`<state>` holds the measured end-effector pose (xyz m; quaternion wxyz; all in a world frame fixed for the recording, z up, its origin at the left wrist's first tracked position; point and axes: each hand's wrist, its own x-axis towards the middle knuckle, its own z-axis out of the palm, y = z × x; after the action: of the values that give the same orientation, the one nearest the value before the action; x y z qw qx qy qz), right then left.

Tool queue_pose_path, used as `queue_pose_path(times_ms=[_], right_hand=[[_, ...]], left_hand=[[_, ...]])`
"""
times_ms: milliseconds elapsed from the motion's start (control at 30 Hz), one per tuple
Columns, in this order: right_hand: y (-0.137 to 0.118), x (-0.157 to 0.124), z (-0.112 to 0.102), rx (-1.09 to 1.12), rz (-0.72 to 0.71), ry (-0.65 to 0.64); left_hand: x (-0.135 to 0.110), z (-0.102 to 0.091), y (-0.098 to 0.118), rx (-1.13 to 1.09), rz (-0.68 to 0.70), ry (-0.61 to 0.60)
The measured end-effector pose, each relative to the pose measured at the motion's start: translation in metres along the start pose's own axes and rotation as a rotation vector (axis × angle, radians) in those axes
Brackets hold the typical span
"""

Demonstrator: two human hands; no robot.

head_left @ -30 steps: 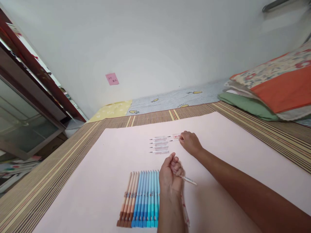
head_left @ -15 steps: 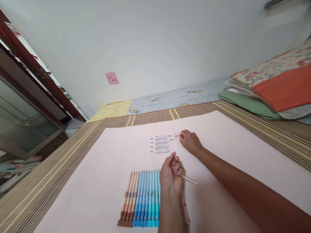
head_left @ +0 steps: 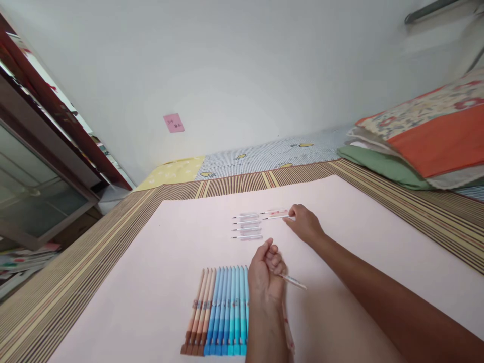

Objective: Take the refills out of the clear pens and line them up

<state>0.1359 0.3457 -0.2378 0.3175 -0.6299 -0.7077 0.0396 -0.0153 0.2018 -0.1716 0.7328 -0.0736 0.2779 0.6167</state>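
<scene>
My left hand (head_left: 269, 272), palm up with curled fingers, holds a slim white pen refill (head_left: 297, 282) whose printed end sticks out to the right. Farther off, my right hand (head_left: 305, 222) has its thumb and forefinger apart around the rear end of another white pen refill (head_left: 276, 218), which lies on the pink sheet (head_left: 124, 282). Left of it, several dark-tipped refills (head_left: 246, 230) lie in a stacked column. A row of brown and blue pens (head_left: 223, 307) lies beside my left forearm, which hides its right part.
Under the sheet is a striped mat (head_left: 124, 227). Folded orange and floral bedding (head_left: 438, 136) and a green cloth (head_left: 381, 164) are at the right. A pink note (head_left: 173, 122) is on the white wall. A glass-paned cabinet (head_left: 41, 191) stands left.
My right hand has slid a little to the right along the refill, its fingers loosening, so more of the refill shows. My left hand stays in place with its refill.
</scene>
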Motion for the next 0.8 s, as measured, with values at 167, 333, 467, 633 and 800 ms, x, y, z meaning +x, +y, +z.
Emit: queue_pose_path(times_ms=[167, 333, 467, 633, 800], right_hand=[[-0.006, 0.000, 0.000, -0.037, 0.014, -0.002], [-0.010, 0.000, -0.003, -0.077, 0.027, -0.015], [-0.014, 0.000, -0.005, -0.106, 0.046, -0.033], [-0.020, 0.001, -0.008, -0.146, 0.064, -0.060], [-0.025, 0.001, -0.012, -0.188, 0.058, -0.093]], left_hand=[[0.000, -0.001, 0.000, -0.002, 0.006, -0.001], [0.001, -0.003, -0.001, 0.010, 0.015, -0.011], [0.002, -0.005, -0.001, 0.022, 0.022, -0.009], [0.004, -0.005, -0.002, 0.010, 0.007, -0.024], [0.003, -0.004, -0.003, 0.003, 0.005, -0.020]])
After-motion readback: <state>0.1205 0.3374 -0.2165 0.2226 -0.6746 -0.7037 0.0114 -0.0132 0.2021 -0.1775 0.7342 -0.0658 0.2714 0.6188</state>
